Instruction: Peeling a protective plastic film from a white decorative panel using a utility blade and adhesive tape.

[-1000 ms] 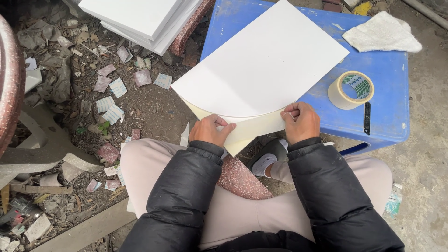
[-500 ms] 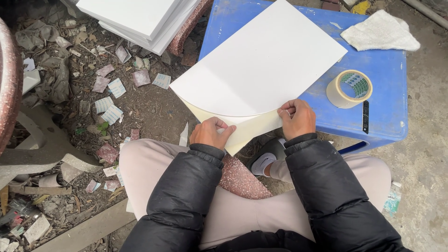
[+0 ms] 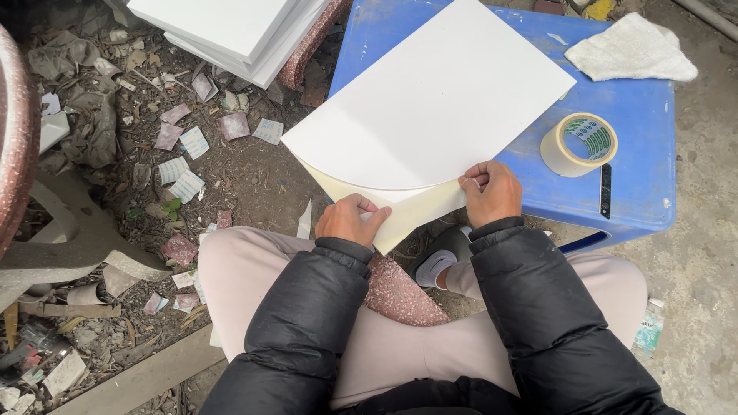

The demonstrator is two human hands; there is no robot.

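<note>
Fingers [image 3: 470, 178] pinching white sheet [image 3: 430, 107]

We have one head-worn view, looking steeply down and forward from just above our lap at the blue table [image 3: 646, 165], close enough that our sleeves fill the bottom edge, with littered ground to the table's left.

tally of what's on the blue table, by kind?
On the blue table:
White sheet, held at its near edge by left hand and right hand: 1
Tape roll: 1
White cloth: 1
Black cutter: 1
Total: 4
</note>
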